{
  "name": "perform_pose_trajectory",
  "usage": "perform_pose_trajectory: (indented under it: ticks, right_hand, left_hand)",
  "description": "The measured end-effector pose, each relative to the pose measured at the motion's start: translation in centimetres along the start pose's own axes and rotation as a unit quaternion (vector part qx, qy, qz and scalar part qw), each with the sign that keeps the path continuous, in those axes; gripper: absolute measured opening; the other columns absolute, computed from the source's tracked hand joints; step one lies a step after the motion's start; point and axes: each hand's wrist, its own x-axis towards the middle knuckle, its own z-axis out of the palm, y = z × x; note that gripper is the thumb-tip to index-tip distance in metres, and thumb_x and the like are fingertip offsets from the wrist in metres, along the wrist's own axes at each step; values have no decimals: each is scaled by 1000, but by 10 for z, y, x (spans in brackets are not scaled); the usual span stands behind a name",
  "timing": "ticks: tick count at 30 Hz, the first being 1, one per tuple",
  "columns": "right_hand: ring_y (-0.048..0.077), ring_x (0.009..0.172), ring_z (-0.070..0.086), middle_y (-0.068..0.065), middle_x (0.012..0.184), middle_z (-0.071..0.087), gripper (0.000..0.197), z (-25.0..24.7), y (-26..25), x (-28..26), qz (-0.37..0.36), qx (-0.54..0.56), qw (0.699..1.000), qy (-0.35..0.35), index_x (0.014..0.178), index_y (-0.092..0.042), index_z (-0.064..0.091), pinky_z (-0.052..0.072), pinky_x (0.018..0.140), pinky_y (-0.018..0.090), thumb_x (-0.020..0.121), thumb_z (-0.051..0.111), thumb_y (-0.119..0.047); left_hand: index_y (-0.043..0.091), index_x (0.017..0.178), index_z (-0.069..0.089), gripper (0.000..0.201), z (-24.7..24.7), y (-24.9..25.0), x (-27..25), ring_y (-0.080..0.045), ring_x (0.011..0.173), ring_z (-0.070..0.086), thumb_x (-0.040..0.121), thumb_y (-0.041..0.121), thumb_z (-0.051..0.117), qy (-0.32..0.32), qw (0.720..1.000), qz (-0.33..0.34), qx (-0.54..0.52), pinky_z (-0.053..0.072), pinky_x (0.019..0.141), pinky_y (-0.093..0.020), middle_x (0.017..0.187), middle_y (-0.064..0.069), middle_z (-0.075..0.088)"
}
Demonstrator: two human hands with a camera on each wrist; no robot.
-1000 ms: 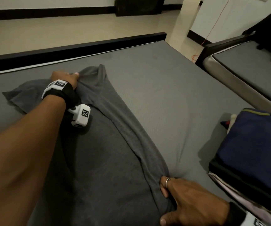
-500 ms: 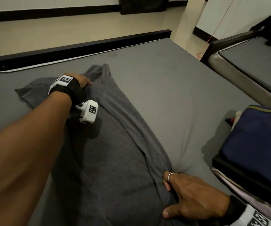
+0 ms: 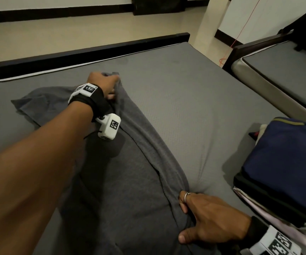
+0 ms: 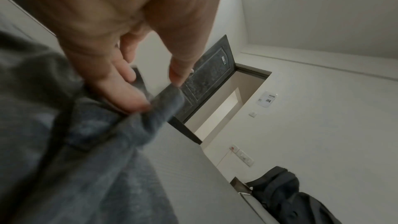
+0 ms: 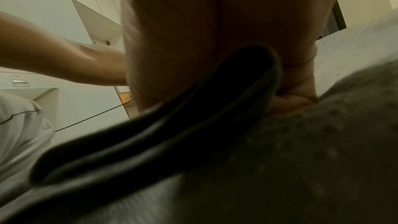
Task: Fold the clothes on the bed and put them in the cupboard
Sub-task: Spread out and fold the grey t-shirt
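Nearest me, just to the right of my right hand [image 3: 213, 222], a stack of folded clothes [image 3: 288, 162] sits on the bed [image 3: 194, 111], a navy piece on top with black and pale layers under it; it lies on the bare mattress, in no container that I can make out. My right hand grips the near end of the dark grey garment [image 3: 122, 184]: the ringed finger curls into its folded edge and my thumb lies flat on the cloth. In the right wrist view a dark fold [image 5: 172, 125] bulges against my palm. From there the folded edge runs as a long ridge away to my left hand [image 3: 103, 82], which pinches the far corner between thumb and fingers [image 4: 120, 89], the cloth [image 4: 96, 142] bunched just beneath them. Left of that hand a sleeve [image 3: 43, 103] spreads out flat and rumpled.
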Motion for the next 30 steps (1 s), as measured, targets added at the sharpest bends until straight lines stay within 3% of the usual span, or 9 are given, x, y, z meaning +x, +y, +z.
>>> perform_pose_trajectory:
  ticks: [2,5,9,12,16,19,23,27,30]
  right_hand:
    - [9,93,50,-18,97,51,64,1,2,1,-5,-1,1000,0,97,-29,37,42,85,31,68,68,-77]
    - [10,93,52,-16,97,54,64,2,3,1,-9,1,1000,-1,96,-29,37,45,88,34,67,69,-76]
    - [13,92,56,-13,97,58,62,3,3,2,-2,13,1000,-9,96,-29,39,46,84,35,67,73,-72]
    - [12,89,56,-12,95,58,59,3,3,3,-5,25,999,-26,93,-31,38,45,77,31,69,75,-69]
    - [14,87,57,-9,96,59,58,6,3,2,-9,23,999,-21,95,-28,39,44,73,31,72,77,-64]
    - [18,85,57,-3,96,61,60,8,4,1,-11,18,1000,-13,98,-25,39,44,73,35,72,78,-62]
    - [13,73,52,-2,89,59,61,12,3,-3,-23,17,1000,4,100,-21,41,39,63,29,73,79,-62]
    - [10,78,53,-3,96,57,66,14,2,-16,-31,30,999,21,102,-23,43,40,64,26,67,84,-61]
    - [11,93,50,-9,107,48,69,22,7,-33,-49,-6,998,49,104,-32,42,41,73,25,61,85,-64]
  left_hand:
    - [11,150,33,69,8,8,-9,-25,88,68,92,29,68,-38,994,-11,-101,61,65,-35,113,-12,57]
    - [16,155,23,74,8,11,-15,-22,82,66,94,27,65,-37,997,12,-74,61,66,-36,103,-9,57]
    - [14,135,52,46,-3,6,-27,-30,86,67,92,22,64,-22,988,106,110,60,80,-44,104,-12,66]
    - [9,119,65,30,-8,1,-56,-28,101,64,90,17,63,-52,931,232,278,49,86,-28,111,-12,67]
    - [19,111,60,23,-9,-9,-120,-27,99,58,89,25,62,-119,854,331,383,48,86,-39,114,-8,54]
    - [24,98,46,15,-11,-12,-188,-30,89,55,89,27,58,-138,826,383,390,46,80,-42,103,0,48]
    - [25,79,41,22,-16,-7,-279,-24,77,47,91,39,54,-201,756,369,502,33,67,-32,82,5,47]
    - [20,64,41,51,-30,-31,-354,-25,72,50,87,62,56,-282,680,319,597,35,62,-31,67,1,46]
    - [10,66,49,64,-42,-61,-393,-33,87,64,79,72,62,-348,650,218,639,41,66,-32,89,-12,67]
